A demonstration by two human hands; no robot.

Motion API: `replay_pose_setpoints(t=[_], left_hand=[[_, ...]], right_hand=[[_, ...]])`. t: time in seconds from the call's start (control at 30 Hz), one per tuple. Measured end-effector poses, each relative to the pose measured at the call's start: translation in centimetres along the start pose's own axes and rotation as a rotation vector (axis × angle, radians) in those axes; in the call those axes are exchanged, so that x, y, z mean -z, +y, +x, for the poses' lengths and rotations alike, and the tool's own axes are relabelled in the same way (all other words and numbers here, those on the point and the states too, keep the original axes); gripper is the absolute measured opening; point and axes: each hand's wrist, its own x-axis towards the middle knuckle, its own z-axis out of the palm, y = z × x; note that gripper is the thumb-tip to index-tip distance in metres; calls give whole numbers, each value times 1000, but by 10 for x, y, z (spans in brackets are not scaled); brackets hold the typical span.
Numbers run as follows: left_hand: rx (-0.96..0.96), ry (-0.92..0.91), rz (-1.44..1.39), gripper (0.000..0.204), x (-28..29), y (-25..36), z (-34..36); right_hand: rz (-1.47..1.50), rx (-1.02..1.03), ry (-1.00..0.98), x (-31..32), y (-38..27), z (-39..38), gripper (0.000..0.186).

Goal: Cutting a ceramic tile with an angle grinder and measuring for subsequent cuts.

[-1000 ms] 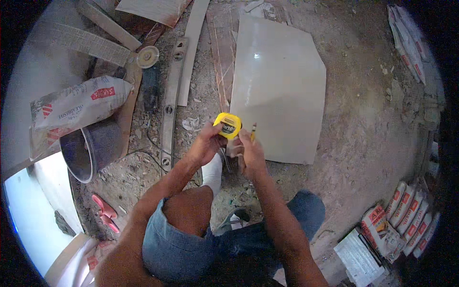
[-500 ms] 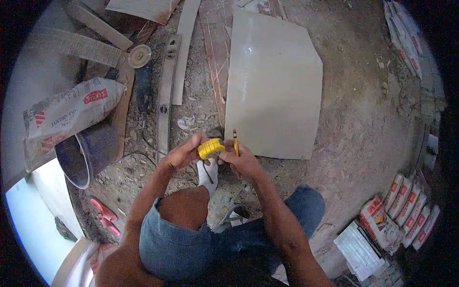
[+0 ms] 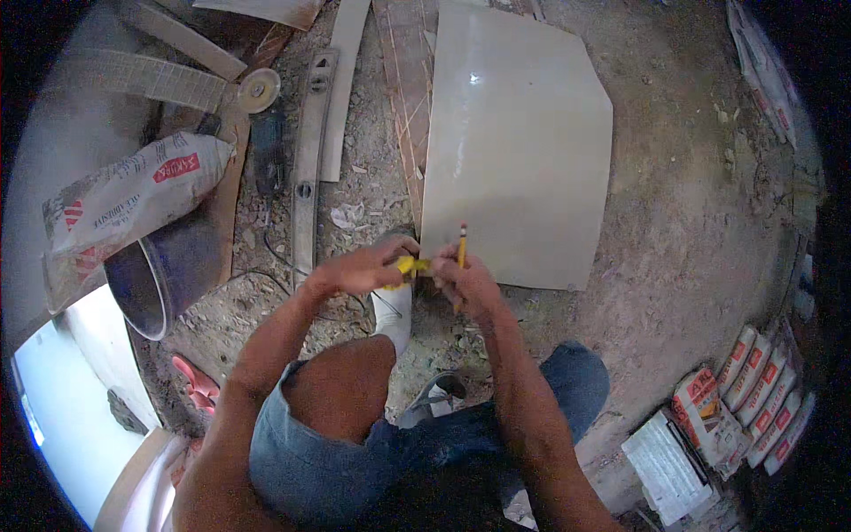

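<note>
A large pale glossy tile (image 3: 519, 142) with one cut corner lies on the dusty floor in front of me. At its near left corner my left hand (image 3: 359, 269) is closed around a yellow tape measure (image 3: 409, 265). Beside it, my right hand (image 3: 465, 284) holds a yellow pencil (image 3: 461, 244) upright, its tip over the tile's near edge. The two hands almost touch. I am crouched, with my knees and denim shorts below the hands.
A long spirit level (image 3: 308, 168) and boards lie left of the tile. Further left are a cement sack (image 3: 133, 199), a dark bucket (image 3: 160, 279) and an angle grinder (image 3: 261, 133). Stacked bags (image 3: 753, 399) sit at the right. A red sandal (image 3: 197, 383) is at lower left.
Both hands have moved down to the tile's near left corner. The tape measure, plainly visible before, is now mostly covered by my left hand, and the pencil stands upright at the tile's edge.
</note>
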Motion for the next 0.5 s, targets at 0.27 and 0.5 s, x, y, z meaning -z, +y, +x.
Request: replay_pose_setpoints(t=[0.27, 0.5], left_hand=[[226, 63, 164, 39, 9, -14, 22], [274, 15, 316, 37, 16, -29, 53]], right_hand=[[-522, 399, 495, 29, 33, 40, 23], [-828, 258, 680, 7, 28, 41, 23]])
